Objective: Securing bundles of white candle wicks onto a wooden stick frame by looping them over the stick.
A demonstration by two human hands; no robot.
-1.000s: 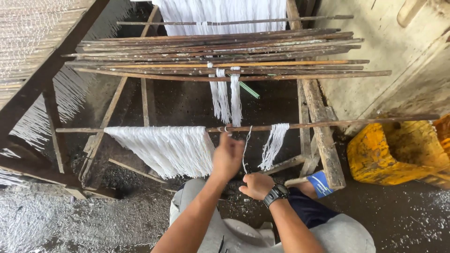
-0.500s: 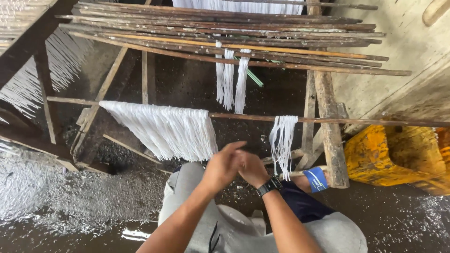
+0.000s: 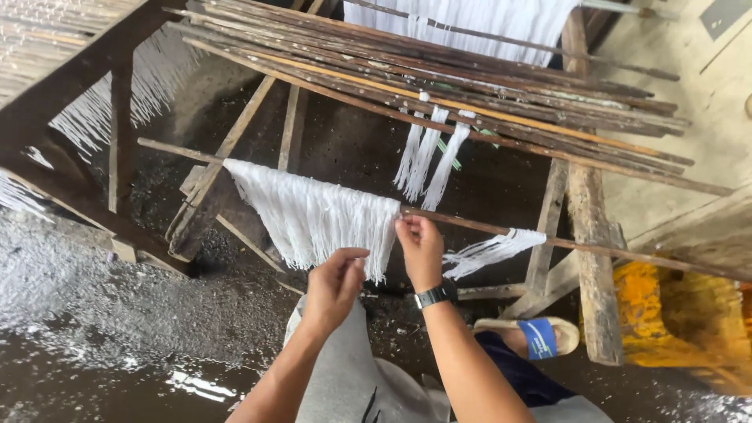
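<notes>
One head-worn view, looking steeply down and forward from close above the left hand (image 3: pixel 333 286) and right hand (image 3: pixel 419 249); beyond the fingertips hangs the noodle rod (image 3: pixel 470 223), with wet floor (image 3: pixel 94 313) below the wrists.

A grey rectangular sign (image 3: pixel 723 16) sits at one o'clock on the pale wall, cut off by the top edge. A blue label band (image 3: pixel 539 338) with faint white marks crosses the sandal at five o'clock. No packages or screens show.
</notes>
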